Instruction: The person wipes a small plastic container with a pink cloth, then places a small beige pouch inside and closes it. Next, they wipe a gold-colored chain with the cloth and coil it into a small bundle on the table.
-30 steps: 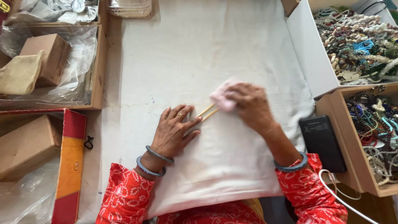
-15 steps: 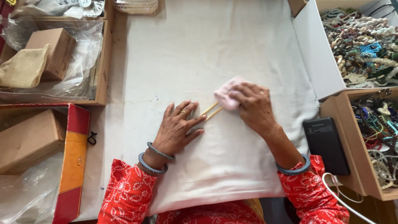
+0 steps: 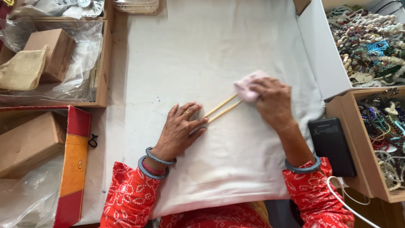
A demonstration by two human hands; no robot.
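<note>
— What lies under the hands?

— Two thin wooden sticks (image 3: pixel 221 109), side by side on the white cloth (image 3: pixel 202 55) and slanting up toward the right. Their lower ends lie under the left hand (image 3: pixel 179 131), their upper ends under a pink cloth pad (image 3: pixel 249 84).

— How does the left hand sit?

— Flat, palm down on the white cloth, fingers stretched out and slightly spread, the fingertips pressing the sticks' lower ends. It grips nothing; it only pins them.

— And the right hand (image 3: pixel 273 101)?

— It lies just right of the sticks' upper ends, fingers bunched together and clamped on the pink pad, which rests against the sticks.

— What else surrounds the sticks?

— Right of them, near the right wrist, a black flat device (image 3: pixel 331 145) lies at the white cloth's edge. Farther right stand a white box of mixed beads (image 3: pixel 367 42) and a brown box of bead strings (image 3: pixel 384 139). Well to the left of the sticks sit a wooden tray (image 3: pixel 102 63) holding a cardboard box (image 3: pixel 52 52) and a burlap pouch (image 3: pixel 23 69) on clear plastic, and below it a red and orange box (image 3: pixel 74 164).
</note>
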